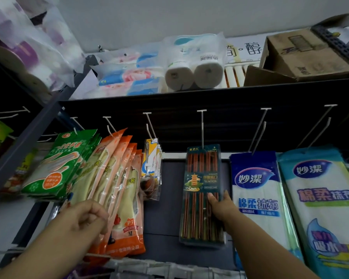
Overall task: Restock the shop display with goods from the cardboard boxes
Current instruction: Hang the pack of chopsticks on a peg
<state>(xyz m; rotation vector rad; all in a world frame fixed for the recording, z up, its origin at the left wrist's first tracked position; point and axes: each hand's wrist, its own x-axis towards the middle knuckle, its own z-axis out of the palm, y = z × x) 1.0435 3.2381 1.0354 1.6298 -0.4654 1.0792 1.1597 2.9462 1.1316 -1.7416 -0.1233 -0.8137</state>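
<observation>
A dark green pack of reddish-brown chopsticks (201,178) hangs at the tip of a white peg hook (202,125) in the middle of the display. My right hand (223,206) grips the pack at its right edge, thumb on the front. My left hand (85,220) hovers in front of the orange glove packs (119,190) with fingers loosely curled, holding nothing. A worn cardboard box (306,55) sits on the top shelf at the right.
Green glove packs (56,166) hang at the left, a small yellow-white pack (151,160) beside the chopsticks, and blue cleaning-cloth packs (256,194) at the right. Paper rolls (193,75) and tissue packs lie on the top shelf. Several hooks are bare.
</observation>
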